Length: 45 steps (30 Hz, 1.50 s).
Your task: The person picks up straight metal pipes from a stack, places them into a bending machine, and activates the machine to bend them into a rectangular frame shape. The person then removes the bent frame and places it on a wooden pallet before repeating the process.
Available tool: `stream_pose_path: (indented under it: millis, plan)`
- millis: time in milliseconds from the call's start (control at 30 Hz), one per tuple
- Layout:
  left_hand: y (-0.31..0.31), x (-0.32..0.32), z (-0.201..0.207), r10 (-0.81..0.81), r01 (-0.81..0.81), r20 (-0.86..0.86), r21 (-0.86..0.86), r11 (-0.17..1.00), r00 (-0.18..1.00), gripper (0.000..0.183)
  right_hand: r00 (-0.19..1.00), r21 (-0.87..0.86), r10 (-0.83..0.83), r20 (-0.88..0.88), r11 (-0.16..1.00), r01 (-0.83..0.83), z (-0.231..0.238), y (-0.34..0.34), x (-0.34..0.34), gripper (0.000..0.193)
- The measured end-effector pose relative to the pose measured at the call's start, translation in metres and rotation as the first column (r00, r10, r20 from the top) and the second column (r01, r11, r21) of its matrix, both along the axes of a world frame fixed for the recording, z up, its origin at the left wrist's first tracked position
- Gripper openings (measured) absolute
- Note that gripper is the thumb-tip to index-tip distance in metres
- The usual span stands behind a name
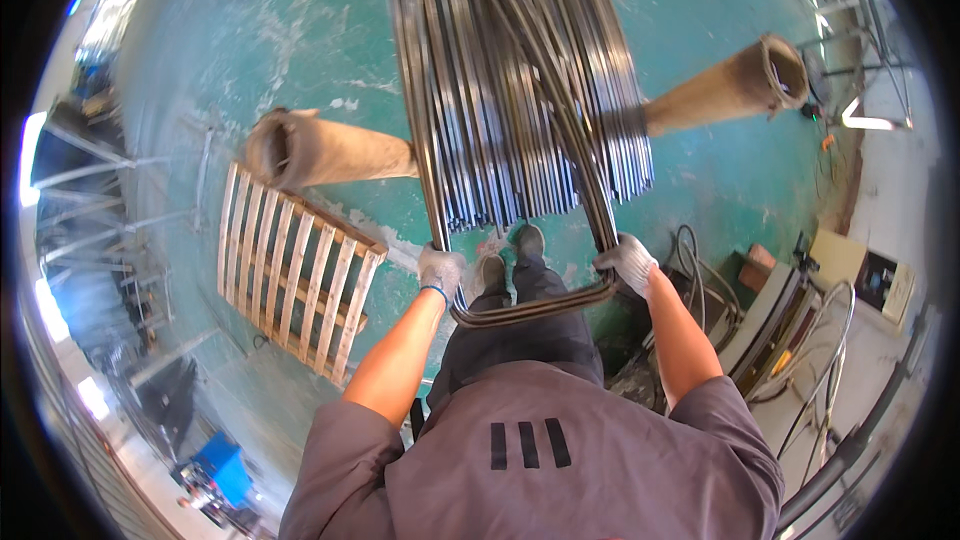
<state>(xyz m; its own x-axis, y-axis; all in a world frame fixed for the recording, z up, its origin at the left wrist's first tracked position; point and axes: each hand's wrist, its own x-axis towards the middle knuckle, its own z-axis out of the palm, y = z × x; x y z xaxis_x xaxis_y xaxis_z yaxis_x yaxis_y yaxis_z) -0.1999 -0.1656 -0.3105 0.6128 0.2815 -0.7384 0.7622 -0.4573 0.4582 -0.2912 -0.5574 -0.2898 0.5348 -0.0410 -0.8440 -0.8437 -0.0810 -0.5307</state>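
Observation:
Several U-shaped bent metal tubes point(530, 312), nested together, are held in front of my body, with their curved end toward me. My gloved left hand point(440, 270) is closed around their left leg. On the other side, my gloved right hand point(629, 263) grips the right leg just above the bend. The long legs stretch away over a wide pile of metal tubes point(520, 130), whose near ends lie in an uneven row beyond my feet. Part of the pile is hidden beneath the held tubes.
A thick brown cardboard tube point(350, 150) sticks out left of the pile, and another cardboard tube point(725, 88) sticks out right. A wooden pallet point(300, 270) lies on the green floor at left. Near my right side stand a machine point(765, 325) and coiled hoses point(690, 260).

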Motion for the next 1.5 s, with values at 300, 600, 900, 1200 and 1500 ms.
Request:
stream_pose_path:
  millis: [300,600,900,1200,1500]
  plan:
    - [-0.029,0.003,0.14,-0.204,0.176,0.114,0.221,0.959,0.972,0.055,0.963,0.225,-0.262,0.068,0.944,0.241,-0.024,0.007,0.048,0.021]
    - [0.062,-0.065,0.171,-0.306,0.268,0.287,0.164,0.949,0.908,0.047,0.861,0.047,-0.382,0.335,0.92,0.39,0.066,0.113,-0.038,0.033]
    - [0.133,-0.133,0.204,-0.173,0.257,0.612,-0.052,0.965,0.771,0.043,0.655,0.083,-0.381,0.652,0.895,0.438,0.147,0.164,-0.125,0.045]
    - [0.297,-0.158,0.292,0.121,0.155,0.652,-0.35,0.924,0.749,0.043,0.474,-0.086,-0.051,0.879,0.961,0.264,0.2,0.304,-0.103,0.042]
    - [0.44,-0.14,0.214,0.514,-0.555,0.689,-0.193,0.809,0.511,0.025,0.444,-0.275,0.314,0.839,0.949,-0.151,0.178,0.486,0.014,0.033]
